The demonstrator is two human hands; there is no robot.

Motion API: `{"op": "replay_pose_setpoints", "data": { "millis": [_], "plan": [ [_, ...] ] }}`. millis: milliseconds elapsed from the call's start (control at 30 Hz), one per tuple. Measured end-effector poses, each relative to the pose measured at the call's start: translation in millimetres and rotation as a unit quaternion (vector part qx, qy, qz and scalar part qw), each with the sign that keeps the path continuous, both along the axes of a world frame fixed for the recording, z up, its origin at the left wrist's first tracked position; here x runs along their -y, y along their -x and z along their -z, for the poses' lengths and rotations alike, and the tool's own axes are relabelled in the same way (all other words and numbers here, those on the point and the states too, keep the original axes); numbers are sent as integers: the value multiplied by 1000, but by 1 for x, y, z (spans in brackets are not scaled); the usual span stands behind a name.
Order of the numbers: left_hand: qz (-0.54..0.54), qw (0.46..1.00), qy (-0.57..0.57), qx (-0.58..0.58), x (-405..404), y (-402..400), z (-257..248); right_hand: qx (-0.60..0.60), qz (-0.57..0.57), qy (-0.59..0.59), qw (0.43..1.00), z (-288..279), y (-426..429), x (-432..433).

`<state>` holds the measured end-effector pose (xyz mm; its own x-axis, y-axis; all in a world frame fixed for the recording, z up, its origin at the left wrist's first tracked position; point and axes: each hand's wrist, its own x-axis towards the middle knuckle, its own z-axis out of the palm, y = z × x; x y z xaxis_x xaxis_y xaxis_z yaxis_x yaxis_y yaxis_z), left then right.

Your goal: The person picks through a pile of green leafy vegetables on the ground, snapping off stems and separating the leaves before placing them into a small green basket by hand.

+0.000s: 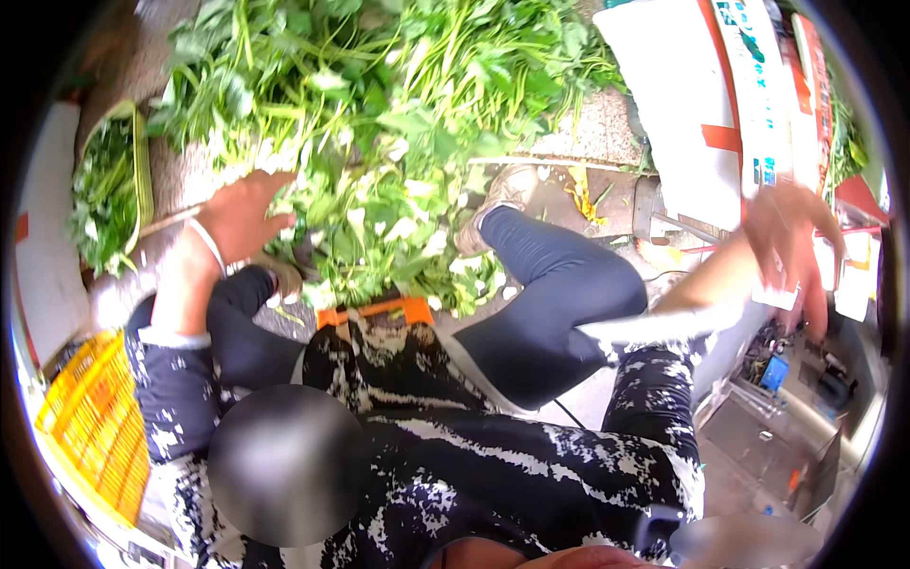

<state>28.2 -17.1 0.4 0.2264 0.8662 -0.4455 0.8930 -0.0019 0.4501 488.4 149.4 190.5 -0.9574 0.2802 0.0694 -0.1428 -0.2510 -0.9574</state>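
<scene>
My left hand [245,213], with a pale band at the wrist, hovers at the near left edge of a big heap of long-stemmed leafy greens [455,85]. Its thumb and fingers are apart, and I see nothing held in it. Looser leaves [384,227] spread from the heap down between my feet. Off to the right, my right hand [789,249] is raised beside a white foam box [675,99] with orange tape. Motion blurs it; its fingers look spread, with no held thing visible.
At the left stand a pale green basket [143,178] of greens, a white box [50,235] and a yellow plastic crate [96,427]. An orange plastic edge [377,311] shows between my legs. Cluttered gear with a blue item [775,373] lies at the lower right.
</scene>
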Motion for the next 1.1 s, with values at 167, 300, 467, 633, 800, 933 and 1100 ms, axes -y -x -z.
{"op": "replay_pose_setpoints", "data": {
  "millis": [167, 300, 467, 633, 800, 933, 1100],
  "plan": [
    [-10, 1000, -16, -4, 3, -2, 0, 464, 444, -27, 766, 263, -15, -121],
    [-7, 1000, 10, -3, -10, -5, -8, 617, 510, -290, 525, 392, -45, -157],
    [-34, 999, 33, 12, -24, -4, 4, 600, 514, -248, 560, 449, -57, -185],
    [-35, 999, 30, 27, -35, -16, -4, 524, 510, -204, 651, 435, -49, -188],
    [-43, 999, 30, 7, -25, -10, -11, 227, 596, 215, 740, 419, -44, -204],
    [-80, 994, 71, -12, -2, -1, -11, 257, 490, 295, 779, 365, 43, -182],
    [18, 995, 91, -39, -24, -7, -20, 315, 533, 186, 763, 355, 2, -200]
  ]
}}
